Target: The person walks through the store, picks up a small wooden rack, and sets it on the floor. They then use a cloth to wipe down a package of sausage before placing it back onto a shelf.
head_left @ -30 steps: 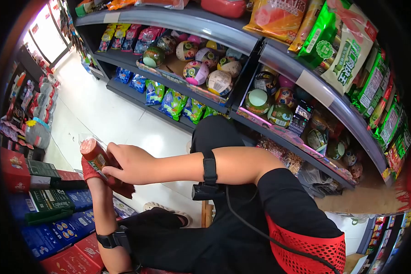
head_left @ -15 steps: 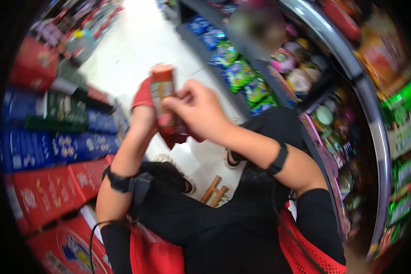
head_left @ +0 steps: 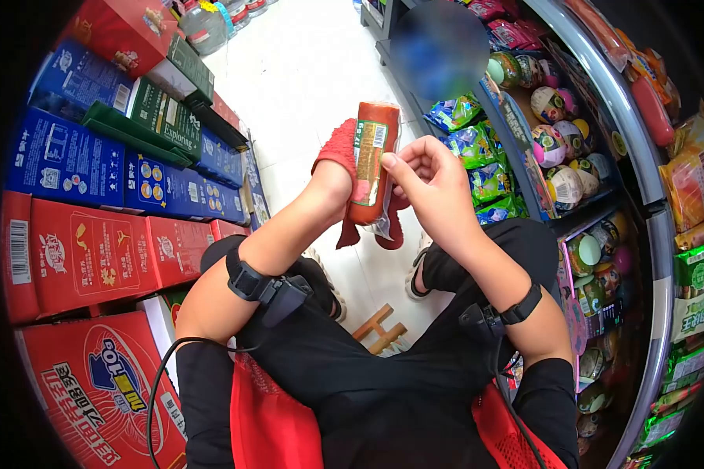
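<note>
A wrapped red sausage (head_left: 373,164) with a label and barcode is held upright in front of me, over the floor. My left hand (head_left: 336,160), covered by a red cloth (head_left: 340,146), is behind and at the left of the sausage; its fingers are hidden. The cloth's dark red ends hang below the package. My right hand (head_left: 428,181) pinches the right edge of the wrapper between thumb and fingers, the other fingers curled.
Stacked red boxes (head_left: 94,250) and blue boxes (head_left: 70,160) line the left. On the right stand shelves with round toy balls (head_left: 565,186), green snack bags (head_left: 489,182) and a curved metal rail (head_left: 659,289). A wooden stool (head_left: 379,328) is below, between my legs.
Both hands and the sausage have shifted right in view. The package's label now faces me more squarely, and the picture is sharper.
</note>
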`<action>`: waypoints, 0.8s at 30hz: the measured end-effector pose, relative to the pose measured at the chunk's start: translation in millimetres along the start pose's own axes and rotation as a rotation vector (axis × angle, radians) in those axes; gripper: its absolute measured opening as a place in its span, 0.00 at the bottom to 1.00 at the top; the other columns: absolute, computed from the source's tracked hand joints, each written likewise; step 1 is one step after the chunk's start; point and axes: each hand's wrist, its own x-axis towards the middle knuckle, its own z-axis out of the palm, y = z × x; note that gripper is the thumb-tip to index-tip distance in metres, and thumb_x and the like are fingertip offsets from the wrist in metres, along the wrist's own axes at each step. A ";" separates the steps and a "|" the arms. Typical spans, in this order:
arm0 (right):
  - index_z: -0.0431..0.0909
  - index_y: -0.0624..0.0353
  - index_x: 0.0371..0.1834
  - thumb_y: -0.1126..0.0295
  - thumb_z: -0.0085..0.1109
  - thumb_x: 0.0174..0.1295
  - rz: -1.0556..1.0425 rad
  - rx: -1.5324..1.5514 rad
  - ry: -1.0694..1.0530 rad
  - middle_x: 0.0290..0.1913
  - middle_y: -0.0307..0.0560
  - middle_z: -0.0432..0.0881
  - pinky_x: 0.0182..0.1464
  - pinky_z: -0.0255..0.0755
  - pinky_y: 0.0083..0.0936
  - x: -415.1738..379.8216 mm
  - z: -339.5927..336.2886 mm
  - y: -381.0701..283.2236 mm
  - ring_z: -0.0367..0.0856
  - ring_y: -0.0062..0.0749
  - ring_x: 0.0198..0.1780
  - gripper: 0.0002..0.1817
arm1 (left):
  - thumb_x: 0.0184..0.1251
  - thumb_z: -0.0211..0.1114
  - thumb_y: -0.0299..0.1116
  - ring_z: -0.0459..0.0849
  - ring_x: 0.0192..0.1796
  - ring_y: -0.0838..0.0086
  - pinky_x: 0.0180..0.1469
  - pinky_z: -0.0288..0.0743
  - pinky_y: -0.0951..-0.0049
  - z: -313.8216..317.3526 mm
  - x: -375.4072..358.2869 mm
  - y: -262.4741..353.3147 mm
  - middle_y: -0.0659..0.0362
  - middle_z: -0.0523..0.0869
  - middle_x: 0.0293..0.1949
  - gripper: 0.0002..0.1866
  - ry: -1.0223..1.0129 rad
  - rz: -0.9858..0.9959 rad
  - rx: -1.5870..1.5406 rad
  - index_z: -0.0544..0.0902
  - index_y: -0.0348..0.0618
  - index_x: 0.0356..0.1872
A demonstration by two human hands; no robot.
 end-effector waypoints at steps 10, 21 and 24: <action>0.73 0.59 0.32 0.62 0.56 0.71 0.032 0.096 -0.059 0.25 0.35 0.77 0.32 0.74 0.15 -0.2 3.3 -1.7 0.76 0.15 0.27 0.13 | 0.74 0.44 0.58 0.84 0.34 0.69 0.36 0.81 0.67 -25.6 4.3 -10.8 0.59 0.83 0.33 0.25 -0.156 0.067 0.032 0.78 0.47 0.43; 0.71 0.67 0.34 0.72 0.50 0.64 -0.189 -0.141 0.050 0.23 0.60 0.78 0.33 0.72 0.40 -3.3 11.2 -2.3 0.80 0.51 0.27 0.07 | 0.75 0.45 0.51 0.84 0.48 0.67 0.50 0.80 0.65 -24.1 -15.7 19.1 0.56 0.83 0.47 0.23 -0.010 0.096 0.267 0.75 0.46 0.56; 0.71 0.66 0.35 0.74 0.53 0.60 -0.213 -0.075 0.019 0.23 0.55 0.79 0.32 0.73 0.36 -2.4 11.7 4.6 0.80 0.44 0.27 0.06 | 0.76 0.44 0.51 0.84 0.50 0.65 0.52 0.79 0.62 -19.0 -13.5 18.3 0.54 0.83 0.49 0.23 0.083 0.113 0.254 0.74 0.46 0.56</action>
